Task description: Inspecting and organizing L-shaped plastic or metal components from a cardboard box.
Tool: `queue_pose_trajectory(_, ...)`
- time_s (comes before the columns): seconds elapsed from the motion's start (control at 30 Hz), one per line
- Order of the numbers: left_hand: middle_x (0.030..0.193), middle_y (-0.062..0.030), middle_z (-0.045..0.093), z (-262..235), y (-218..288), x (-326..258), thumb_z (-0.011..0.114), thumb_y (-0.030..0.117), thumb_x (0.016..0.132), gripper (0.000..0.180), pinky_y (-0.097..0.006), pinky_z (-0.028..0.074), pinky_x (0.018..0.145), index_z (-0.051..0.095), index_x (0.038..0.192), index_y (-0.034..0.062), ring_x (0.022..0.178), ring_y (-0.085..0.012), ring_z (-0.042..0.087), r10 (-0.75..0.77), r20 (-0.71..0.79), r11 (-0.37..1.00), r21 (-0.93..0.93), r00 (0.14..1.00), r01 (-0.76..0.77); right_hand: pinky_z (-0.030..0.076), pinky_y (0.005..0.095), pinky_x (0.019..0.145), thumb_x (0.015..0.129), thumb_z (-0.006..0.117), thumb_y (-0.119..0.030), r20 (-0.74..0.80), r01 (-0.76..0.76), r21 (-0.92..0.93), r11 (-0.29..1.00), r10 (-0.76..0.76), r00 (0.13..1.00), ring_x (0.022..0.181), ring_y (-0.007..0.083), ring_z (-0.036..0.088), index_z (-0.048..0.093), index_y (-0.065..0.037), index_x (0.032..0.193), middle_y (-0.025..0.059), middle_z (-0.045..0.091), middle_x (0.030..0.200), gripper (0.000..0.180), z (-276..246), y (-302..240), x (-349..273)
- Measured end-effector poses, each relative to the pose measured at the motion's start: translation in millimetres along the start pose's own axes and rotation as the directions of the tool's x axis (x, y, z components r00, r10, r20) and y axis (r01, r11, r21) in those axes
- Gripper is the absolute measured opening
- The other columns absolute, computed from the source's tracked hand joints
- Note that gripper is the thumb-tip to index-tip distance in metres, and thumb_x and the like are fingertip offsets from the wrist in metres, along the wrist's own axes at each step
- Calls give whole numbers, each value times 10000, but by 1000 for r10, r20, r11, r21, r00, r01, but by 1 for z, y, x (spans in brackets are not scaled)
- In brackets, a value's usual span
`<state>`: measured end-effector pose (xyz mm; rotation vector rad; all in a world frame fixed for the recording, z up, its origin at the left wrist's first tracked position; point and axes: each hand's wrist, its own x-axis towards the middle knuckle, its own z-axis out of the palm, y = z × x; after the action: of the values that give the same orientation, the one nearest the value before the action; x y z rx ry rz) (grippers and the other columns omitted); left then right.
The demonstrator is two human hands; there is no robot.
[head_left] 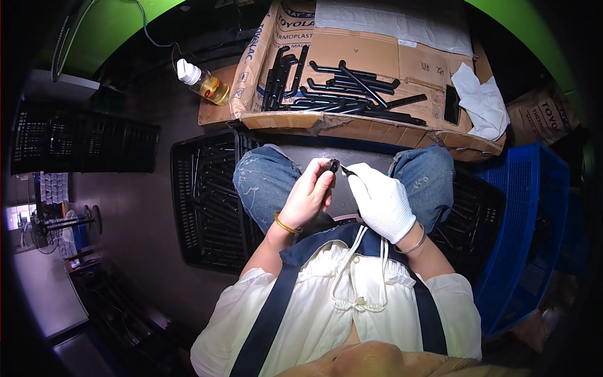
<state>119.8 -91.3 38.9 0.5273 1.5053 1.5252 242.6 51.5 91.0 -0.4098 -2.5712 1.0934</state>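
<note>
My bare left hand (309, 196) is closed around a black plastic part (333, 166), with only its rounded end showing above the fingers. My right hand (383, 204), in a white knit glove, pinches a small dark tool with a pointed, pale tip (345, 169). The tip points at the black part's end, close to it; whether they touch I cannot tell. Both hands are close together between my knees. Beyond them, several long black plastic parts with bent ends (352, 88) lie in a loose pile on a cardboard surface (364, 47).
Black crates of similar parts stand left (182, 213) and right (496, 220) of my legs. Farther right is a blue crate (512, 232). A white cloth (480, 103) and a dark flat phone-like slab (451, 104) lie on the cardboard; a bottle of yellow liquid (213, 89) stands left.
</note>
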Motion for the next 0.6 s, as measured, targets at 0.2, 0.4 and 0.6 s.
queue_pose_trajectory(0.2, 722, 33, 468, -1, 2, -4, 422, 225, 1063, 228, -189, 368, 466, 473, 1218, 66, 501, -32, 434, -3, 78, 999, 54, 997, -1, 532, 414, 612, 939, 545, -170, 93, 57, -80, 995, -50, 994, 708, 346, 658, 614, -56, 982, 156, 650, 810, 140, 0, 1, 0)
queue_pose_trajectory(0.4, 690, 45, 466, 2, 6, -6, 429, 242, 1062, 234, -191, 359, 453, 482, 1206, 66, 487, -27, 425, 6, 102, 998, 65, 995, -13, 526, 423, 618, 923, 562, -144, 154, 4, -71, 997, 7, 988, 732, 358, 653, 628, -54, 980, 162, 650, 813, 126, 0, 0, 1)
queue_pose_trajectory(0.6, 686, 52, 471, 1, 7, -7, 435, 242, 1061, 230, -192, 354, 443, 487, 1193, 61, 479, -23, 417, -7, 107, 997, 72, 994, -1, 521, 428, 604, 924, 563, -154, 149, 3, -80, 997, 9, 989, 717, 357, 650, 621, -66, 966, 156, 644, 791, 114, -3, -3, -1)
